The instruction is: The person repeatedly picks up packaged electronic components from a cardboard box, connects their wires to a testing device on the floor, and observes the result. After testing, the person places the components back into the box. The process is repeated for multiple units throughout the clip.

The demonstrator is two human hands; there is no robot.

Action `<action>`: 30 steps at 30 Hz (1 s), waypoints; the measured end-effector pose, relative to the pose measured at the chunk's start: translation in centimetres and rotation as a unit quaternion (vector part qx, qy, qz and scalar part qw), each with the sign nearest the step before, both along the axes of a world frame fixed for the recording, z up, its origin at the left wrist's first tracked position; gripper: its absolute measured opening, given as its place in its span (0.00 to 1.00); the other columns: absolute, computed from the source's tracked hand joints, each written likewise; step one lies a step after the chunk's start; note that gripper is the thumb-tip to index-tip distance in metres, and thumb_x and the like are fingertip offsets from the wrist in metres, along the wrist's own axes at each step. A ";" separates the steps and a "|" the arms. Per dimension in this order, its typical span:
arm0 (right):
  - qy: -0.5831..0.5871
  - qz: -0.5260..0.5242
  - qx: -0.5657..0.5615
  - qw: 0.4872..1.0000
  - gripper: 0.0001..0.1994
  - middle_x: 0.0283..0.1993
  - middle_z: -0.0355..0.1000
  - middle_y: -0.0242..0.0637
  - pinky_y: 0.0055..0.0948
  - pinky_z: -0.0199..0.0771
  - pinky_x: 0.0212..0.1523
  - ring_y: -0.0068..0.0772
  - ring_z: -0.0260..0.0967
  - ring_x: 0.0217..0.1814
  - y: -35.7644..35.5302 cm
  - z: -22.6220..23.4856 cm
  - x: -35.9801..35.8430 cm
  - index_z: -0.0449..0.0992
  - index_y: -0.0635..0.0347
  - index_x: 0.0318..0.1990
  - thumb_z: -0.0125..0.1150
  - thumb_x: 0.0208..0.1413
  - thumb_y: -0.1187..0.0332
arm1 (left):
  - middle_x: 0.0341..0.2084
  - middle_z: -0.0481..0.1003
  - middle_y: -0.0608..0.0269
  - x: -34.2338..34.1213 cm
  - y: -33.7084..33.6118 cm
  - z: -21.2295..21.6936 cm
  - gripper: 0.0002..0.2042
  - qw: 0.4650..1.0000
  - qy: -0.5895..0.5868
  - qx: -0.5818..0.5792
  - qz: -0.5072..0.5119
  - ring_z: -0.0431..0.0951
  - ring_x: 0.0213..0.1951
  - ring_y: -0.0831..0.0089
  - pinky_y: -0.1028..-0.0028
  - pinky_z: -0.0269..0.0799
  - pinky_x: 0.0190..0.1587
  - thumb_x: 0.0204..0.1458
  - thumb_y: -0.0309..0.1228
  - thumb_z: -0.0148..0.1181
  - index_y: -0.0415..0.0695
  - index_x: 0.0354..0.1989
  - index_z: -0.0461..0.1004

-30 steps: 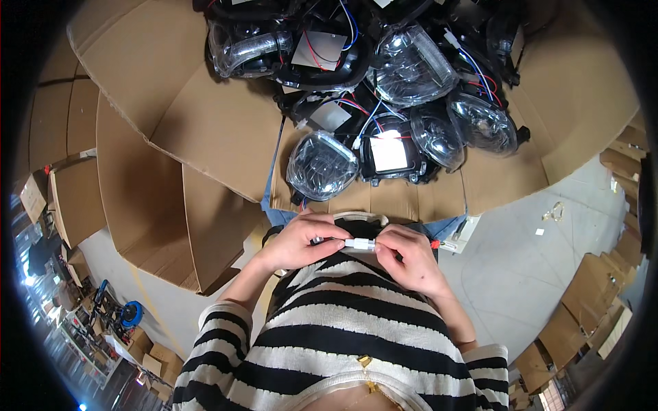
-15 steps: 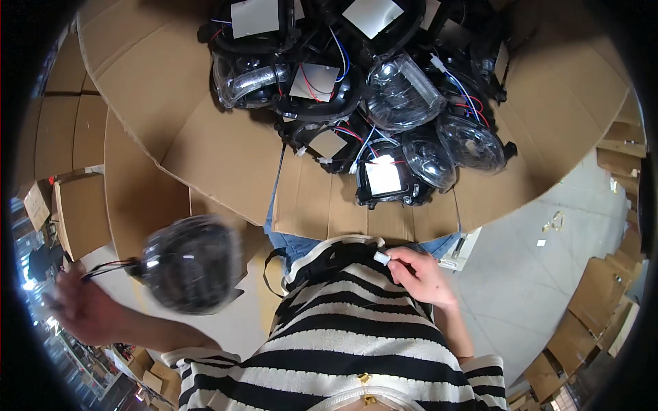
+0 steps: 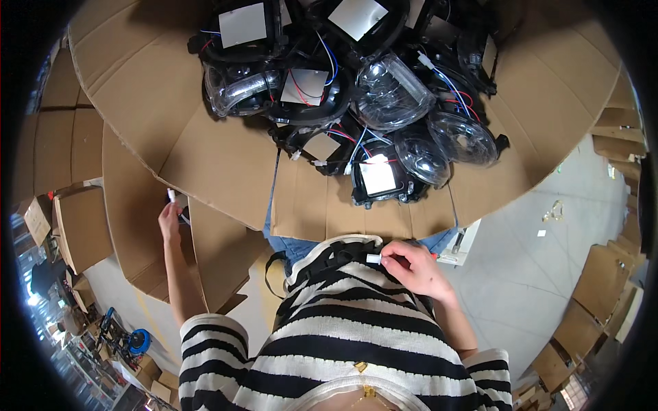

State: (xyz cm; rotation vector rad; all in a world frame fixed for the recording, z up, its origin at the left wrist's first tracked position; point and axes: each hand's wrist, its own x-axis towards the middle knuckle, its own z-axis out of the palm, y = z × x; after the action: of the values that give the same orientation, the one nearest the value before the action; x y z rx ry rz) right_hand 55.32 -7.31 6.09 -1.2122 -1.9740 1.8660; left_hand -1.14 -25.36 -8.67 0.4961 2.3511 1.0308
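Note:
My left hand is closed at the side carton, with a small white plug connector at its fingertips. A bit of dark wire shows beside the fingers; whatever hangs from it is hidden by the hand and the carton wall. In front of my waist, my right hand pinches another small white connector between thumb and fingers. Ahead of both hands lies a pile of headlamps with clear lenses, black housings and silver square plates. Red, white and blue wires trail from them.
A large cardboard box with a curved rim holds the headlamp pile. More cartons stand at the left, others along the right. A blue-wheeled object is on the floor at lower left. Small scraps lie on the grey floor.
My left hand has swung inward and forward to the side carton. The headlamp that dangled from it by its wires is out of sight. My right hand has barely shifted.

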 end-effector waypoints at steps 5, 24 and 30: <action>-0.031 -0.026 -0.016 0.999 0.04 0.19 0.66 0.37 0.23 0.60 0.19 0.27 0.62 0.16 0.4 0.0 0.2 0.68 0.62 0.30 0.51 0.47 0.71 | 0.29 0.72 0.63 7.6 6.1 6.7 0.11 0.983 0.151 0.098 0.041 0.69 0.29 0.78 0.81 0.64 0.35 0.50 0.31 0.48 0.36 0.36 0.71; -0.018 -0.051 -0.022 0.998 0.04 0.18 0.65 0.38 0.23 0.59 0.19 0.26 0.60 0.15 0.5 -1.1 0.0 0.68 0.62 0.29 0.51 0.46 0.71 | 0.21 0.72 0.48 33.4 25.9 0.1 0.14 0.914 0.174 -0.031 -0.365 0.72 0.26 0.51 0.58 0.66 0.29 0.44 0.33 0.51 0.39 0.38 0.62; -0.005 -0.054 0.010 0.998 0.04 0.17 0.64 0.38 0.23 0.59 0.18 0.27 0.59 0.15 0.5 -0.9 0.1 0.68 0.62 0.29 0.51 0.46 0.71 | 0.23 0.72 0.53 32.8 26.0 0.0 0.16 0.899 0.208 -0.102 -0.373 0.72 0.28 0.56 0.62 0.67 0.29 0.41 0.37 0.54 0.42 0.38 0.68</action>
State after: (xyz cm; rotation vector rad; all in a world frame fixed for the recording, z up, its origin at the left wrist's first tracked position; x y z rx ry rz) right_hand 55.43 -6.79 5.19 -1.2976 -1.8877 1.7873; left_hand 31.62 0.69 -8.71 1.4998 2.2329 0.3277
